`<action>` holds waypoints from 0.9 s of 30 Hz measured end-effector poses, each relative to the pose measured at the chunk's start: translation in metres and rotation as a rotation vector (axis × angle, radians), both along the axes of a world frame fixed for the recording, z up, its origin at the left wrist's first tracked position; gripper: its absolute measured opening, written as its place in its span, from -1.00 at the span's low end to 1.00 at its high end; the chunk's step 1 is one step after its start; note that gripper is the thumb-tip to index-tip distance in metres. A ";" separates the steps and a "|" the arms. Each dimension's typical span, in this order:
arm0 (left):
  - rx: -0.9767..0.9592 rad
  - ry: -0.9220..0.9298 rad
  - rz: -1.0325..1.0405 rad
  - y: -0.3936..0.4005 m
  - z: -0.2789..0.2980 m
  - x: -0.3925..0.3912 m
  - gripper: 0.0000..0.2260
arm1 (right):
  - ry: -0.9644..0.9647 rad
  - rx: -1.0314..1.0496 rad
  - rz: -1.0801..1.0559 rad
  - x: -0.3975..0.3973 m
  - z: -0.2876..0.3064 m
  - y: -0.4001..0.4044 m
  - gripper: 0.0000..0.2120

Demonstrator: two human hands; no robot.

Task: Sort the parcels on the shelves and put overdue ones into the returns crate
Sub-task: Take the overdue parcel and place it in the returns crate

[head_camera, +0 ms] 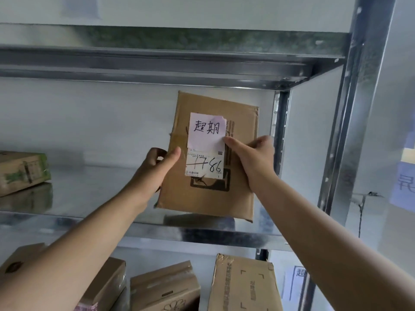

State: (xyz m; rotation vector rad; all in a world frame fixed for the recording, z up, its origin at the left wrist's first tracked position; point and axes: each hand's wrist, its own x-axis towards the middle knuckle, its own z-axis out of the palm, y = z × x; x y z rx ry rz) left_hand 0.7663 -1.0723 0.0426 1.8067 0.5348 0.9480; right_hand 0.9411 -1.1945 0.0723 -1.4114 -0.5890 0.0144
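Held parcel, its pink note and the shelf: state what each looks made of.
Held parcel: brown corrugated cardboard, matte, with creased, worn edges.
Pink note: thin paper, matte, handwritten in ink, one corner curling.
Shelf: probably galvanised steel, glossy grey, mirroring the boxes on it.

Right edge: I see a pale blue sheet stuck on the grey wall, with large print too blurred to read. A yellow strip sits just above it. A thin dark line hangs down the wall nearby. Lower right: white paper, blue border, one dark character partly visible.
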 end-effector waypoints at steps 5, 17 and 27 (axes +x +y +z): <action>-0.106 -0.113 -0.080 -0.031 -0.009 0.012 -0.49 | -0.087 -0.012 0.075 -0.008 -0.010 -0.026 -0.39; -0.098 -0.272 -0.125 -0.089 -0.054 -0.001 -0.48 | -0.234 -0.026 0.095 -0.031 -0.031 -0.090 -0.39; -0.273 -0.236 -0.223 -0.170 -0.100 -0.084 -0.62 | -0.194 -0.091 -0.026 -0.123 -0.073 -0.173 -0.47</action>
